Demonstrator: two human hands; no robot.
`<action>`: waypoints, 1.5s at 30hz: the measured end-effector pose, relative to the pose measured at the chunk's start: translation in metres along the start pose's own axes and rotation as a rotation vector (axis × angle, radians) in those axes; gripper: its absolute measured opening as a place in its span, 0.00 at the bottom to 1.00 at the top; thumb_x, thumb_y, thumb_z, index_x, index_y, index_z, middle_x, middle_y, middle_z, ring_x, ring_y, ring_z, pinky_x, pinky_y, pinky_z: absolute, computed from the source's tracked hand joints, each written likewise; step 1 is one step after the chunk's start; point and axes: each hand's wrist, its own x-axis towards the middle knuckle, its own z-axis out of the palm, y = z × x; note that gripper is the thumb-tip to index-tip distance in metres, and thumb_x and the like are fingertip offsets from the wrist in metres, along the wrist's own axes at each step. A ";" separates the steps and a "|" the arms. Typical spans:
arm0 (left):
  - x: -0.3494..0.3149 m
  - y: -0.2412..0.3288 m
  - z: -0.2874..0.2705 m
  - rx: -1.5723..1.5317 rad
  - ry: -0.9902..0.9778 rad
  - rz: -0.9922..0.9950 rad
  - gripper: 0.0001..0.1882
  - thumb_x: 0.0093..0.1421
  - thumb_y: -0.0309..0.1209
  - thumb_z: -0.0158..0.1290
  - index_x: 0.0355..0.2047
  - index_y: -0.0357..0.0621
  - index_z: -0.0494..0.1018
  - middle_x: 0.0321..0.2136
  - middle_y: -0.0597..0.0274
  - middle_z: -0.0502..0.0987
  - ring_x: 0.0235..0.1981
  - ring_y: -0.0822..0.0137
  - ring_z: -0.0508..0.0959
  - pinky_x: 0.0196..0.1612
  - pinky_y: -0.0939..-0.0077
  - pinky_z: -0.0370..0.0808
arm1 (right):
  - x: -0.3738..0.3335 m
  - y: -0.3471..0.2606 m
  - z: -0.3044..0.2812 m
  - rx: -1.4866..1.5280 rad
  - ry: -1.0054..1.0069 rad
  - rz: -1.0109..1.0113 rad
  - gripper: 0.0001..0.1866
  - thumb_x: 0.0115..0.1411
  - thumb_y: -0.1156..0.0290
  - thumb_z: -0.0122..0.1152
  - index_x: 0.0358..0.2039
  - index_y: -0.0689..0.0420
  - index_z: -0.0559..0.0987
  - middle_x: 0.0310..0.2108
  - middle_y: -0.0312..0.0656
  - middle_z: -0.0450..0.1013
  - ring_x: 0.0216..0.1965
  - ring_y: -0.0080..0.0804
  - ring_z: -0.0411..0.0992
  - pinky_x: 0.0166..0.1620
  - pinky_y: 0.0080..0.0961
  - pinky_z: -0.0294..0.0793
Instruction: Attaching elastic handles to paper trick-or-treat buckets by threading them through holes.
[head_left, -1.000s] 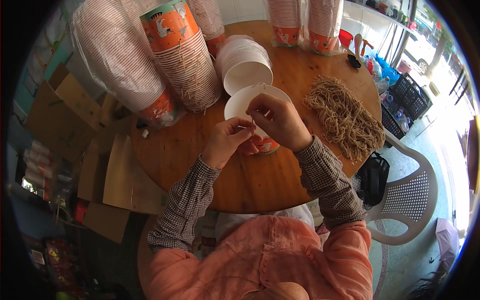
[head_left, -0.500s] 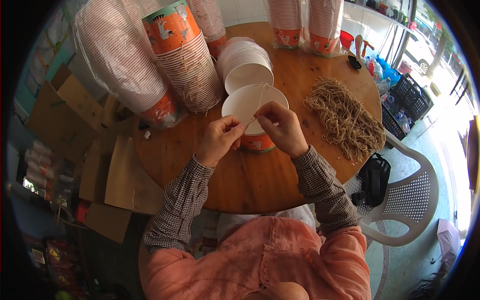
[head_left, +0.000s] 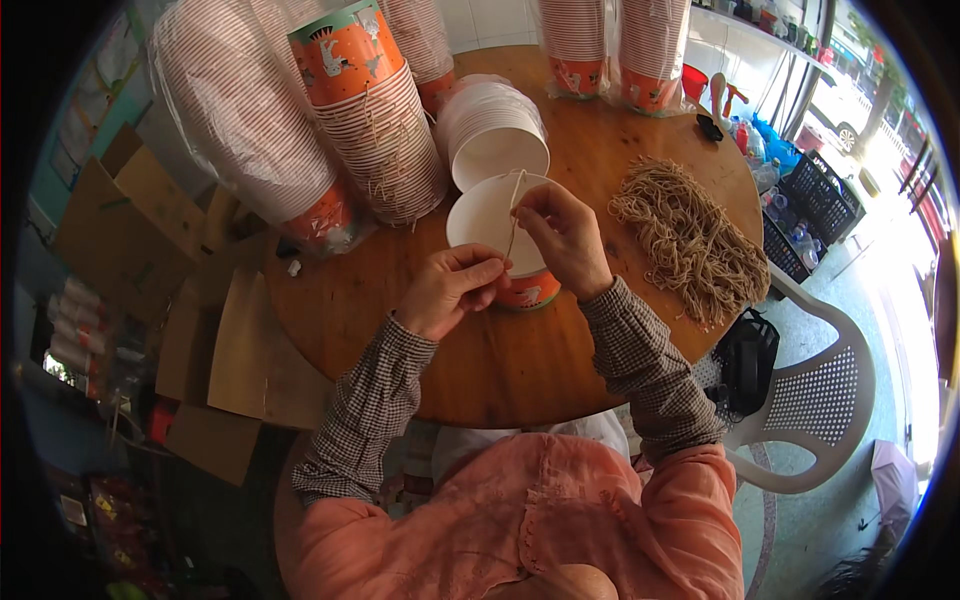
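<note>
A thin tan cord (head_left: 512,238) is stretched between my two hands. My left hand (head_left: 456,290) pinches its lower end between thumb and fingers, just in front of an orange paper bucket (head_left: 470,215). Higher and to the right, my right hand (head_left: 560,235) pinches the cord over the bucket's white opening. The cord's upper end rises to the bucket's far rim; whether it is fastened there I cannot tell. My right hand covers the right side of that rim. The bucket stands upright on the round wooden table (head_left: 500,370).
Behind the bucket lies a plastic-wrapped stack of white buckets (head_left: 500,150). A tall stack of orange buckets (head_left: 385,140), cords hanging from it, stands left, beside a bagged stack (head_left: 245,120). A heap of tan cords (head_left: 690,240) lies right, near a white plastic chair (head_left: 830,400).
My right hand has moved up along the cord, and my left hand has shifted down and to the right. The cord between them now runs more upright and longer.
</note>
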 end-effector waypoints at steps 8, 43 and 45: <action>-0.002 -0.001 0.005 -0.449 -0.003 -0.069 0.09 0.65 0.34 0.51 0.37 0.42 0.73 0.27 0.68 0.74 0.18 0.79 0.68 0.20 0.87 0.61 | -0.021 -0.005 -0.006 -0.299 0.079 -0.260 0.05 0.54 0.80 0.60 0.33 0.62 0.76 0.37 0.43 0.73 0.38 0.33 0.74 0.43 0.25 0.73; -0.002 -0.008 0.011 0.156 0.282 0.258 0.07 0.63 0.28 0.52 0.36 0.36 0.77 0.24 0.68 0.76 0.22 0.82 0.71 0.25 0.88 0.67 | -0.024 -0.028 0.003 -0.245 -0.128 -0.056 0.08 0.56 0.76 0.60 0.38 0.60 0.79 0.27 0.40 0.78 0.27 0.24 0.75 0.33 0.21 0.74; -0.002 -0.010 0.017 0.262 0.326 0.336 0.07 0.63 0.27 0.52 0.36 0.36 0.77 0.24 0.68 0.76 0.22 0.82 0.71 0.24 0.87 0.67 | -0.027 -0.027 0.006 -0.251 -0.098 -0.060 0.07 0.56 0.76 0.60 0.36 0.60 0.79 0.26 0.41 0.77 0.26 0.25 0.75 0.32 0.22 0.74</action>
